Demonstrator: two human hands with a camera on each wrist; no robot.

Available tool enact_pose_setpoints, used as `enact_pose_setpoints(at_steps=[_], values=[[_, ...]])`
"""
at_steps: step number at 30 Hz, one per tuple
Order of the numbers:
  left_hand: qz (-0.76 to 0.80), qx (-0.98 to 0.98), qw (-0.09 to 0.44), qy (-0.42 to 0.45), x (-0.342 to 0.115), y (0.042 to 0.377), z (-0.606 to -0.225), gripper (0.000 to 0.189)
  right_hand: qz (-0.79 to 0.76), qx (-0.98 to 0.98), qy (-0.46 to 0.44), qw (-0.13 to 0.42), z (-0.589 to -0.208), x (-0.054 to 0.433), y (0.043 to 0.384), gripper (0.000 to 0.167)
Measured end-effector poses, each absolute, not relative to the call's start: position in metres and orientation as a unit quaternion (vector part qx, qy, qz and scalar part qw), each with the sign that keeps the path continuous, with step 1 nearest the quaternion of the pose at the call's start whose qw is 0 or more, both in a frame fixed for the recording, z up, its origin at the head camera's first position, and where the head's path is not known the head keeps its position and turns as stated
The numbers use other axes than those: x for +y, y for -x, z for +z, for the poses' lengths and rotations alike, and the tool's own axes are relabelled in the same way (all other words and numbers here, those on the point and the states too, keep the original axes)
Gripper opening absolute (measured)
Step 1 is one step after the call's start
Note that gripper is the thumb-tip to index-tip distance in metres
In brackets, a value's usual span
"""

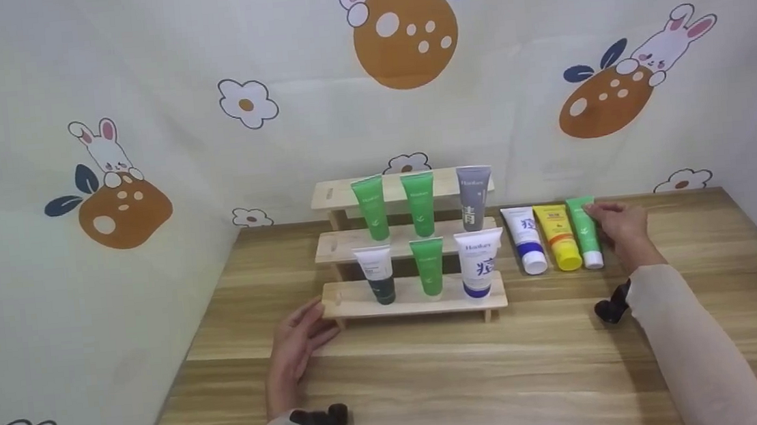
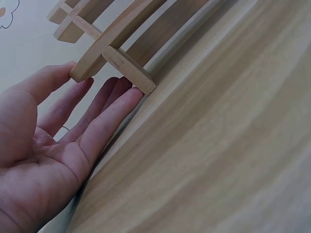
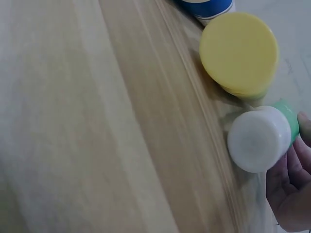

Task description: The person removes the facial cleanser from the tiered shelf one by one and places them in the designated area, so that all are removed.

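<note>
My left hand [image 1: 296,346] touches the left end of a three-tier wooden rack [image 1: 413,298]. In the left wrist view, the thumb rests on the end of the lowest board [image 2: 92,65], and the nearly straight fingers [image 2: 112,114] reach below it to the leg [image 2: 130,70]. At right, my right hand [image 1: 623,229] pinches the upper part of a green tube [image 1: 584,229] with a white cap [image 3: 257,141]. That tube lies cap toward me, beside a yellow tube [image 1: 556,234] and a white tube with a blue band [image 1: 523,234].
On the rack's middle tier stand two green tubes [image 1: 421,202] and a grey tube [image 1: 474,194]. The lowest tier bears a white-and-dark tube [image 1: 377,274], a green tube [image 1: 429,266] and a white-and-blue tube [image 1: 479,262]. A printed cloth [image 1: 316,129] hangs behind the wooden table [image 1: 420,380].
</note>
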State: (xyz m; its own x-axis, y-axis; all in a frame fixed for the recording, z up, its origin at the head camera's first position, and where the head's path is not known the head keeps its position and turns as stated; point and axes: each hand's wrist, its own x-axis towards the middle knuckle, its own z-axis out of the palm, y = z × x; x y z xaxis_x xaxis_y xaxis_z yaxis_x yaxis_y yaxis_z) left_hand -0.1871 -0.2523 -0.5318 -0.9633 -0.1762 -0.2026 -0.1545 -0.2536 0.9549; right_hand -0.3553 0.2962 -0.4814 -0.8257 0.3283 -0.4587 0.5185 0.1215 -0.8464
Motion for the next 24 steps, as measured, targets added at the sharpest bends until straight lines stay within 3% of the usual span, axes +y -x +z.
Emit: enact_pose_setpoints(at_steps=[24], values=[[-0.785, -0.606, 0.004, -0.126, -0.2538, 0.189, -0.533, 0.047, -0.531, 0.795, -0.281, 0.078, -0.4781, 0.2947, 0.3517, 0.051]])
